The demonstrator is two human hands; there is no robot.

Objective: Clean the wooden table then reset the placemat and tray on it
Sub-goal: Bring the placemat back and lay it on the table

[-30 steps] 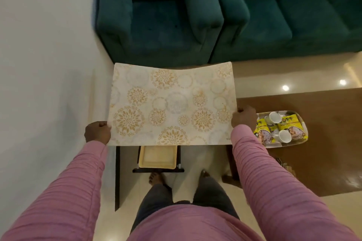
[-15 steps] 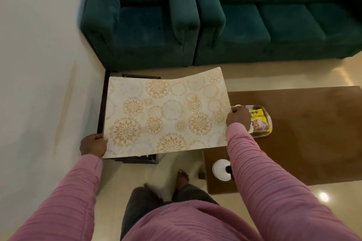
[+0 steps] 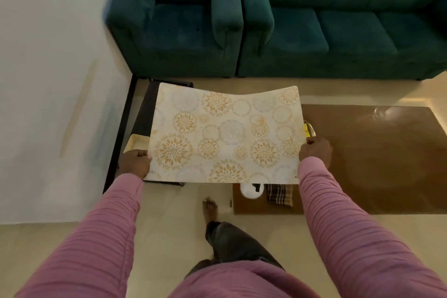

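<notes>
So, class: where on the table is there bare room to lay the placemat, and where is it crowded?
Bare: the table right of the right hand, out to its right edge. Crowded: the left end, where the tray sits partly behind the placemat, and a white item and checked cloth fill the near corner.

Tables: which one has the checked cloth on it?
The brown wooden table on the right: the checked cloth lies near its front left corner. The black side table by the wall carries a cream tray, mostly behind the placemat.

Pink ribbed sleeves (image 3: 101, 237) — dark trousers (image 3: 232, 242).
</notes>
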